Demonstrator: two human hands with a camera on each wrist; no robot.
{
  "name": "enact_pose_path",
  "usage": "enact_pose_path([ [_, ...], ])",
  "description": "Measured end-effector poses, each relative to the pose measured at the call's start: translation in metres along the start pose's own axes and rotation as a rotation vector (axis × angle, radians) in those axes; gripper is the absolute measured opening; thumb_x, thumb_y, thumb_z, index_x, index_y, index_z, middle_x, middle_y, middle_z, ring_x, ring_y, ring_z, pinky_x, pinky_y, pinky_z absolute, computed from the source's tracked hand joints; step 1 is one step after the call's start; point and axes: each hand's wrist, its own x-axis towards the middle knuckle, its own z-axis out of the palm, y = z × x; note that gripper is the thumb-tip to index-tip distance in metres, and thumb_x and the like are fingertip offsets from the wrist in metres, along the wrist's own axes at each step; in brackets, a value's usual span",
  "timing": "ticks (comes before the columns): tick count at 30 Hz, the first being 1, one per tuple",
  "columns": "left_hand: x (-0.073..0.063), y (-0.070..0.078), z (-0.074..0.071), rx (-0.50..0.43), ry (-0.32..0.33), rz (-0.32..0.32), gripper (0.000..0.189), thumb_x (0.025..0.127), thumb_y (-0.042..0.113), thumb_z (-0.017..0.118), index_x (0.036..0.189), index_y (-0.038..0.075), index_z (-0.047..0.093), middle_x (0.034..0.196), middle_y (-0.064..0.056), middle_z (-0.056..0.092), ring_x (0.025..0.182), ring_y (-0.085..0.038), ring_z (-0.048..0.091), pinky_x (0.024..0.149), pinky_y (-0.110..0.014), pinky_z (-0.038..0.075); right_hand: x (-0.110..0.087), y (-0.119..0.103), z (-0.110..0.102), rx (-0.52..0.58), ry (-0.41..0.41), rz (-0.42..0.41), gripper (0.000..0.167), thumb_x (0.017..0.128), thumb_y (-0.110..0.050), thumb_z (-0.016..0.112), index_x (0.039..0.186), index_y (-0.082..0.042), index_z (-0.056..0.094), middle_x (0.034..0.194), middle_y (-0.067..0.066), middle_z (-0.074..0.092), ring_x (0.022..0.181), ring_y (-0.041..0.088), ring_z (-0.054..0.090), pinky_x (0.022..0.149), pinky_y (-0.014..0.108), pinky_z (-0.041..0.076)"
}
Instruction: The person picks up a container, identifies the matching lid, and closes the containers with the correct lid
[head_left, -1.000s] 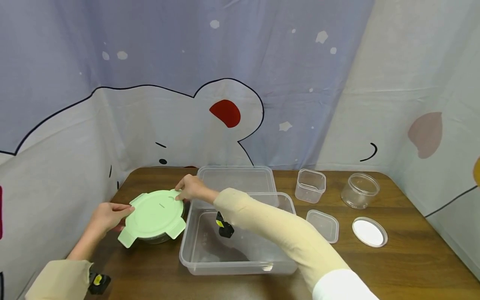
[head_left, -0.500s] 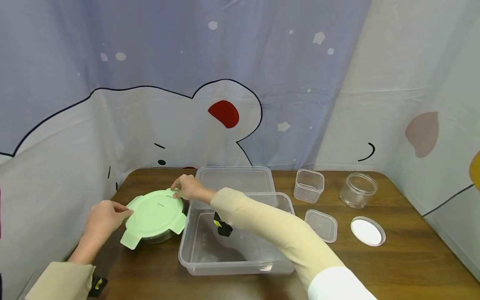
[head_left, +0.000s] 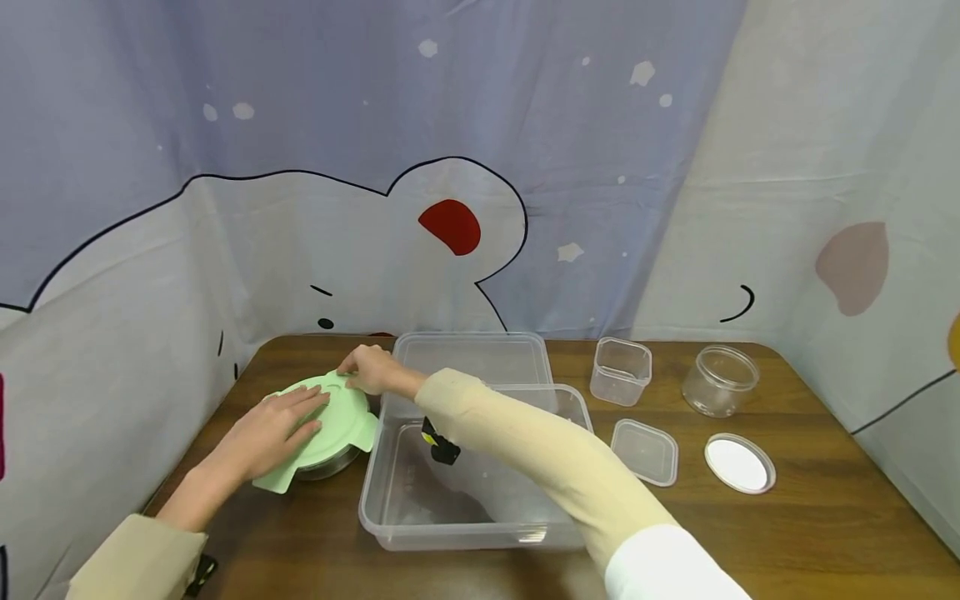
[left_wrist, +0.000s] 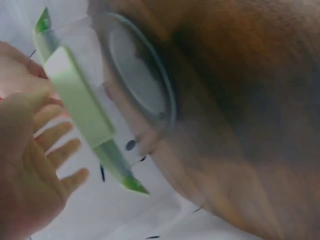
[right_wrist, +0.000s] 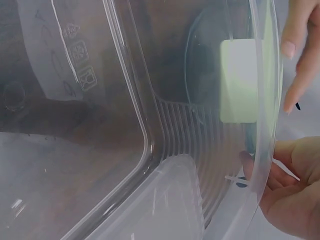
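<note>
A round container [head_left: 330, 468] with a light green lid [head_left: 347, 421] stands at the left of the table; the lid has flap-like tabs around its rim. My left hand [head_left: 272, 429] lies over the lid's left side, fingers extended across its top. At the far right edge of the lid, my right hand [head_left: 371, 369] pinches the rim by a tab. In the left wrist view the lid [left_wrist: 82, 100] shows edge-on beside the spread left fingers. The right wrist view shows a tab [right_wrist: 240, 82] through clear plastic, with the right hand [right_wrist: 295, 195] at the rim.
Right beside the round container stands a large clear rectangular box [head_left: 480, 533], its lid [head_left: 472, 354] behind it. Further right are a small square tub [head_left: 621, 372], its lid [head_left: 645, 452], a round clear jar [head_left: 720, 382] and a white-centred round lid [head_left: 739, 463].
My left hand has gone from pinching the lid's left edge to lying across its top. The lid and container have turned slightly; the right hand stays at the far rim.
</note>
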Motion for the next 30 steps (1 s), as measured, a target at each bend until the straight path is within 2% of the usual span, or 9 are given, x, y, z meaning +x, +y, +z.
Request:
enact_pose_path([
  [4,-0.002,-0.002,0.010,-0.052,-0.087,0.005,0.049,0.101,0.030,0.048,0.143,0.006,0.044,0.148,-0.021,0.042,0.137,-0.043,0.036,0.106,-0.065,0.030,0.003,0.003,-0.002,-0.002,-0.052,-0.057,0.033,0.095,-0.015,0.059,0.128,-0.014,0.063,0.133,-0.001,0.061,0.126,0.015,0.054,0.102,0.023,0.046],
  [7,-0.002,-0.001,0.016,-0.078,-0.110,-0.007,0.051,0.102,0.035,0.042,0.147,0.011,0.039,0.152,-0.017,0.036,0.141,-0.041,0.030,0.108,-0.066,0.025,0.006,0.006,-0.005,-0.016,-0.086,-0.102,0.034,0.097,-0.014,0.057,0.131,-0.014,0.060,0.136,0.000,0.059,0.130,0.015,0.051,0.107,0.024,0.041],
  [10,-0.001,0.002,0.020,-0.090,-0.116,-0.020,0.051,0.103,0.037,0.039,0.149,0.015,0.036,0.154,-0.014,0.034,0.143,-0.039,0.026,0.110,-0.067,0.021,0.009,0.008,-0.008,-0.046,-0.116,-0.121,0.037,0.097,-0.016,0.056,0.134,-0.016,0.058,0.138,-0.001,0.057,0.131,0.014,0.049,0.111,0.025,0.038],
  [17,-0.002,0.012,0.023,-0.129,-0.107,-0.087,0.049,0.104,0.033,0.036,0.149,0.014,0.036,0.155,-0.015,0.031,0.144,-0.040,0.023,0.109,-0.070,0.016,0.016,0.006,-0.006,-0.084,-0.152,-0.135,0.039,0.099,-0.018,0.053,0.138,-0.015,0.053,0.143,0.000,0.053,0.134,0.014,0.045,0.109,0.022,0.039],
  [30,-0.003,0.018,0.020,-0.059,-0.087,-0.172,0.050,0.104,0.035,0.038,0.148,0.012,0.038,0.155,-0.017,0.031,0.142,-0.042,0.027,0.105,-0.073,0.022,0.026,-0.004,0.003,-0.099,-0.151,-0.151,0.040,0.099,-0.020,0.053,0.139,-0.016,0.052,0.144,-0.002,0.051,0.135,0.012,0.044,0.109,0.021,0.038],
])
